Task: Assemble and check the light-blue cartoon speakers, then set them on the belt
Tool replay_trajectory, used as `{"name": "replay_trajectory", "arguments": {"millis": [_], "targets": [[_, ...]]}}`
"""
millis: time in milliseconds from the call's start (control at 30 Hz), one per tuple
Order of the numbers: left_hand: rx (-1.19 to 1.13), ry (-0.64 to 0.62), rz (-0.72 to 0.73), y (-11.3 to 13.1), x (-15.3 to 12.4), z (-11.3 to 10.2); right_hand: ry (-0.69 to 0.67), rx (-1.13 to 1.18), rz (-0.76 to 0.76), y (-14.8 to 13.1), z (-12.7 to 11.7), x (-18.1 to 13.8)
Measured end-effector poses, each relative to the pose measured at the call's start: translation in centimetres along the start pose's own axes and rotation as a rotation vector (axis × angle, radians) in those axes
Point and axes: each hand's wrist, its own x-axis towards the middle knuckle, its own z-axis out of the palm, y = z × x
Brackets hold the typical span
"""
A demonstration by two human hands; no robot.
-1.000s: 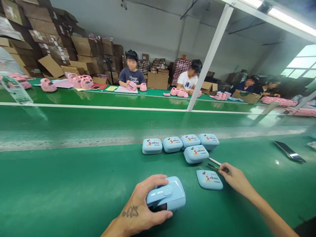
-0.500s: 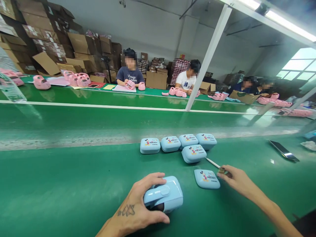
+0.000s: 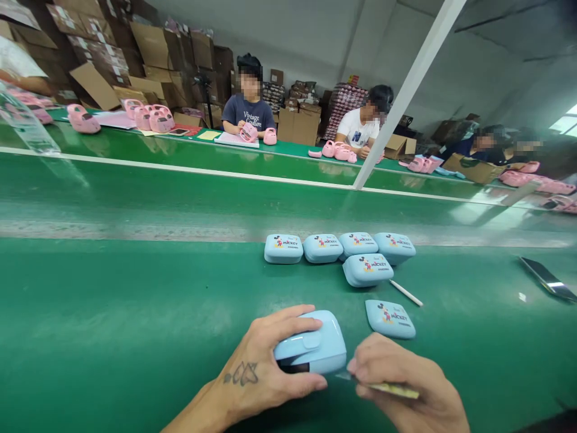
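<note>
My left hand (image 3: pixel 270 355) is closed around a glossy light blue plastic housing (image 3: pixel 331 343), with a dark opening in its side by the thumb. My right hand (image 3: pixel 401 379) pinches a slim yellowish tool (image 3: pixel 399 391). Its thin pale tip is close to the housing's right lower edge; motion blur hides the exact kind and whether they touch. A loose light blue cover (image 3: pixel 391 319) printed with Mickey lies just beyond the right hand. A white stick (image 3: pixel 406 293), perhaps a pen, rests behind that cover.
Several light blue Mickey-printed cases (image 3: pixel 367 269) stand along the back of my green bench (image 3: pixel 135 325). A phone (image 3: pixel 550 278) lies at the right. Beyond a white post (image 3: pixel 406 102), people sit at another green bench with pink cases (image 3: pixel 160 118). Cardboard boxes (image 3: pixel 153 45) are stacked behind them.
My right hand has left the spot beside the white stick with the yellowish tool and come down left to the blue housing. The left hand keeps its hold. The camera view has shifted.
</note>
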Motion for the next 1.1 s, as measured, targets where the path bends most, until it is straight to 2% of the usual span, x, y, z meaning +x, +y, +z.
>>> {"name": "replay_trajectory", "arguments": {"millis": [100, 200, 400, 733, 1100], "targets": [[-0.004, 0.003, 0.026, 0.1, 0.1, 0.2, -0.059, -0.034, -0.109, -0.1, 1.6, 1.0], [-0.01, 0.012, 0.052, 0.3, 0.1, 0.3, -0.089, -0.113, -0.141, 0.3, 2.1, 1.2], [-0.025, 0.002, 0.079, 0.4, 0.0, 0.4, -0.059, -0.13, -0.117, 0.6, 2.2, 0.5], [-0.056, -0.001, 0.092, 0.6, 0.2, 0.4, -0.201, -0.236, -0.15, -0.3, 1.0, 1.8], [-0.105, 0.039, 0.09, 1.0, 0.4, 0.5, -0.305, -0.247, -0.059, -0.2, 0.5, 1.9]]}}
